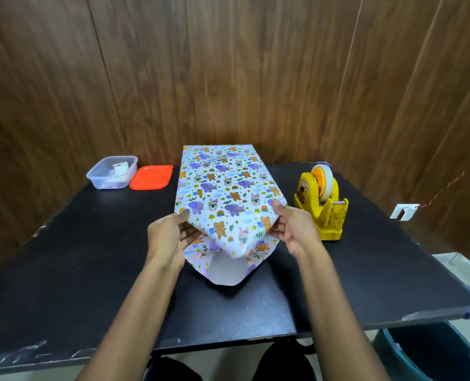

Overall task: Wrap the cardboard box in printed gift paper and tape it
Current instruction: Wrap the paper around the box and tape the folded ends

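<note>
Closing the near end of the parcel now, by the look of it. Lies mid-tabletop, lengthwise from near to far, with the printed gift paper already over the top and down the far end. Pinching the near-left corner of that paper with the left hand, with fingers curled beneath the edge. Gripping the near-right corner with the right hand, thumb on top, the rest tucked under. Clamped on paper on both sides, then, nothing loose. Droops between them as a rounded top flap, and trails out on the tabletop below as a bottom flap, white side up.

Next, probably: press the top flap flat against the end face, crease the side wings in, and bring the bottom flap up over them. Then pin it with one hand and reach right for the yellow tape dispenser standing just beside the parcel. Calls for firm creases against glossy, springy paper.

Cannot see the cardboard box at all: fully under paper, so judging its shape from the folds only. No telling about tape on the long seam either. Far end too foreshortened to check. Hard to read the contents of the clear plastic container far left, next to an orange lid.
</note>
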{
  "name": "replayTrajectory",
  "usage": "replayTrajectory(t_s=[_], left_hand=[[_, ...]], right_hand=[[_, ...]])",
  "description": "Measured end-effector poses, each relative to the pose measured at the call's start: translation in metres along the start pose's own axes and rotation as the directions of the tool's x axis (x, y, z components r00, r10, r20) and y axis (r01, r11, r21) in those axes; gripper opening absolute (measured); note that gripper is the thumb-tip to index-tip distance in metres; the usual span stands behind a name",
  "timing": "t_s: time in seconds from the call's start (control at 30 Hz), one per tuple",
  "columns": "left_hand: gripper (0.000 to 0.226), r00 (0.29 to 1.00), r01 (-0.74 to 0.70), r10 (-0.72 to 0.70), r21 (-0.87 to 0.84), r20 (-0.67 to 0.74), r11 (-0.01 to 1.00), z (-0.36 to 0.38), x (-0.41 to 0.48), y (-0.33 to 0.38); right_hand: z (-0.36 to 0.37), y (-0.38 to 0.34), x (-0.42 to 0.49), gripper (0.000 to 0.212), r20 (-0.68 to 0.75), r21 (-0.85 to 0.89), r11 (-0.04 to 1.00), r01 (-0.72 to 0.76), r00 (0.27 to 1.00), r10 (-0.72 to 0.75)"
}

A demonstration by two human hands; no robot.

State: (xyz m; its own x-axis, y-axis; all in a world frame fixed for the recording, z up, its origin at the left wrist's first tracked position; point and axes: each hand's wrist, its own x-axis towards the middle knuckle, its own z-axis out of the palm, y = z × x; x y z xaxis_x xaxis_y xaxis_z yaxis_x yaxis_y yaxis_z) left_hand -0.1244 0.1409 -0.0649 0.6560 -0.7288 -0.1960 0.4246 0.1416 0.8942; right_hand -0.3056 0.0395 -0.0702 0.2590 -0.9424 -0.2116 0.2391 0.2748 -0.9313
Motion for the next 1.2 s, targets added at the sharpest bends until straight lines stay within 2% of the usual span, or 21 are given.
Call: replayTrajectory(t_s=[0.1, 0.2, 0.33, 0.43, 0.57, 0.67, 0.77, 0.97, 1.13, 1.2], left_hand=[[0.025, 0.993, -0.115, 0.114, 0.066, 0.020, 0.991, -0.004, 0.001, -0.007], [0.025, 0.987, -0.163, 0.162, 0.034, 0.017, 0.986, -0.002, -0.002, -0.014], [0.021, 0.987, -0.158, 0.158, -0.047, -0.014, 0.986, 0.003, -0.003, -0.020], [0.026, 0.980, -0.189, 0.188, -0.018, -0.073, 0.982, 0.003, 0.001, -0.024], [0.024, 0.985, -0.161, 0.156, -0.056, -0.080, 0.985, 0.004, -0.001, -0.022], [0.025, 0.985, -0.154, 0.147, -0.070, -0.089, 0.986, 0.006, -0.004, -0.020], [0.028, 0.984, -0.147, 0.139, -0.070, -0.114, 0.987, 0.006, -0.003, -0.019], [0.026, 0.992, -0.109, 0.101, -0.109, -0.076, 0.988, 0.011, -0.009, -0.018], [0.025, 0.988, -0.121, 0.113, -0.076, -0.106, 0.990, 0.012, -0.008, -0.017], [0.026, 0.983, -0.120, 0.111, -0.052, -0.149, 0.991, 0.012, -0.003, -0.012]], right_hand=[[-0.010, 0.005, 0.000, 0.018, 0.054, -0.080, 0.991, 0.106, 0.993, -0.102], [-0.012, 0.003, 0.000, 0.023, 0.098, -0.114, 0.988, 0.105, 0.991, -0.094], [-0.005, -0.001, -0.002, 0.025, 0.016, -0.095, 0.991, 0.092, 0.996, -0.091], [-0.005, 0.003, -0.003, 0.022, -0.004, -0.087, 0.988, 0.129, 0.992, -0.130], [-0.007, 0.003, -0.004, 0.026, 0.034, -0.110, 0.986, 0.122, 0.992, -0.119], [-0.005, -0.003, -0.002, 0.037, -0.056, -0.164, 0.980, 0.116, 0.990, -0.127], [-0.003, -0.003, 0.001, 0.029, -0.133, -0.147, 0.979, 0.140, 0.978, -0.160], [-0.009, 0.003, -0.001, 0.023, -0.075, -0.053, 0.986, 0.159, 0.984, -0.163], [0.000, -0.004, 0.001, 0.046, -0.174, -0.199, 0.966, 0.167, 0.964, -0.202], [0.002, -0.007, 0.005, 0.045, -0.209, -0.267, 0.948, 0.173, 0.950, -0.233]])
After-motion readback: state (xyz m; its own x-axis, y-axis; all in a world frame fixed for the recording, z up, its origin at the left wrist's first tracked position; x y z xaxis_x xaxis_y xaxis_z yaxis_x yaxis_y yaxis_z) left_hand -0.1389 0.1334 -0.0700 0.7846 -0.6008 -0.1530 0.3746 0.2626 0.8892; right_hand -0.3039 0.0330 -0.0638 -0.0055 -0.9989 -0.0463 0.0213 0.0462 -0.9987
